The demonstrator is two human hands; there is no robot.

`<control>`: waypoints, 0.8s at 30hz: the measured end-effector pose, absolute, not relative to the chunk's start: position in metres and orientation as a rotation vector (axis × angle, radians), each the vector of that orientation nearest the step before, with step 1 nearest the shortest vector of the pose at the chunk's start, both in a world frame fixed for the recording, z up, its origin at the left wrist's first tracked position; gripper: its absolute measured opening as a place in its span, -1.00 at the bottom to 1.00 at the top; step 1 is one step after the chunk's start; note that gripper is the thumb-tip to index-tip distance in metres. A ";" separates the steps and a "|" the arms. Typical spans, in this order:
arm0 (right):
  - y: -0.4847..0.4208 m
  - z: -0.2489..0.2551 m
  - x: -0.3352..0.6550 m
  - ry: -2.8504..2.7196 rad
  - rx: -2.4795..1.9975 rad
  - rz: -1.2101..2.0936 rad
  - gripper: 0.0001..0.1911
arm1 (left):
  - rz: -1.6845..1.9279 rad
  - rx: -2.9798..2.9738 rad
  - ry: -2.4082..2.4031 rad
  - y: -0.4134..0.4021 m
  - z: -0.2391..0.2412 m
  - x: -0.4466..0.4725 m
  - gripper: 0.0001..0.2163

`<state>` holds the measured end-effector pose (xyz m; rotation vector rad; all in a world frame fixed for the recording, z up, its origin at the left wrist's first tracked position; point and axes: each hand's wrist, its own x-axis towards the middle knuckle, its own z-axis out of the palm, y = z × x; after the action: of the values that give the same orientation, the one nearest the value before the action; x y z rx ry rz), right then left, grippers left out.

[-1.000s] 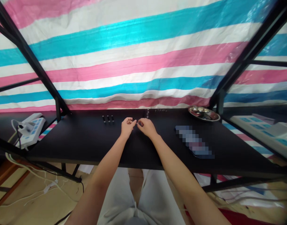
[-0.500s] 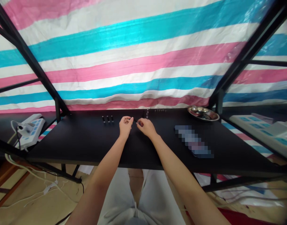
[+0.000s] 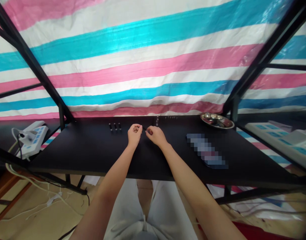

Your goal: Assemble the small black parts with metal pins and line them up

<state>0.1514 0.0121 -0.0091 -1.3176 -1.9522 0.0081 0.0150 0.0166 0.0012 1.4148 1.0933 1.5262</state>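
Note:
Both my hands rest on a black table near its far middle. My left hand is curled into a loose fist around a small dark piece that pokes out toward the right. My right hand is pinched shut on a tiny dark part, its fingertips a short gap from the left hand. Three small dark cylinders stand in a row just left of my left hand. More small dark parts and a light upright piece lie along the table's back edge.
A shiny metal dish sits at the back right. A blurred flat object lies on the table's right half. A white power strip with cables sits on a shelf at left. Black frame bars rise on both sides before a striped tarp.
My left hand has drawn slightly away from the right and curled tighter into a fist. The right hand has stayed nearly still.

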 end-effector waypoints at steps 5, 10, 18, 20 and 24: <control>0.011 -0.008 0.151 -1.948 -1.315 -0.008 -0.92 | 1.497 1.446 1.102 0.017 0.000 0.016 -0.80; 0.011 -0.008 0.151 -1.949 -1.320 -0.023 -0.90 | 1.487 1.513 1.127 0.015 0.000 0.015 -0.79; 0.010 -0.006 0.150 -1.951 -1.325 -0.021 -0.87 | 1.501 1.640 1.145 0.012 0.000 0.017 -0.82; 0.010 -0.006 0.150 -1.956 -1.334 -0.020 -0.87 | 1.505 1.670 1.148 0.011 0.001 0.018 -0.83; 0.011 -0.008 0.149 -1.962 -1.345 -0.012 -0.87 | 1.522 1.730 1.171 0.008 0.001 0.018 -0.84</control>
<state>0.1493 0.0111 -0.0078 -1.3447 -1.9622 -0.0122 0.0182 0.0085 0.0012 1.7300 1.1710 1.5222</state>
